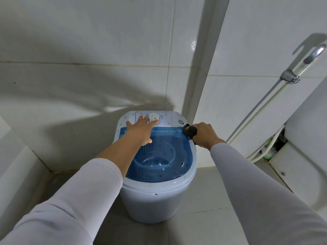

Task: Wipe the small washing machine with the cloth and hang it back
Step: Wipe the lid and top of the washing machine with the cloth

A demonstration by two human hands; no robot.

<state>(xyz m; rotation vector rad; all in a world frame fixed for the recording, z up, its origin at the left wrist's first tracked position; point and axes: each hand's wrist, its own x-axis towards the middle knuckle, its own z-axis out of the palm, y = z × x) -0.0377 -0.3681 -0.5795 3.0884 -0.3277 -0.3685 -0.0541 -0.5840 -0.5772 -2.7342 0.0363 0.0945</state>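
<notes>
From the head view, the small washing machine (156, 167) stands on the tiled floor in the far corner. The left hand (141, 129) lies flat, fingers spread, near its white dial (154, 117). The right hand (205, 134) grips a bunched dark cloth (189, 132) pressed on the blue lid's (159, 156) far right edge.

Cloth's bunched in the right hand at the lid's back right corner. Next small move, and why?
Probably drag the cloth leftward along the blue lid toward the left hand: the right hand presses it at that corner, and dark specks dot the lid.
</notes>
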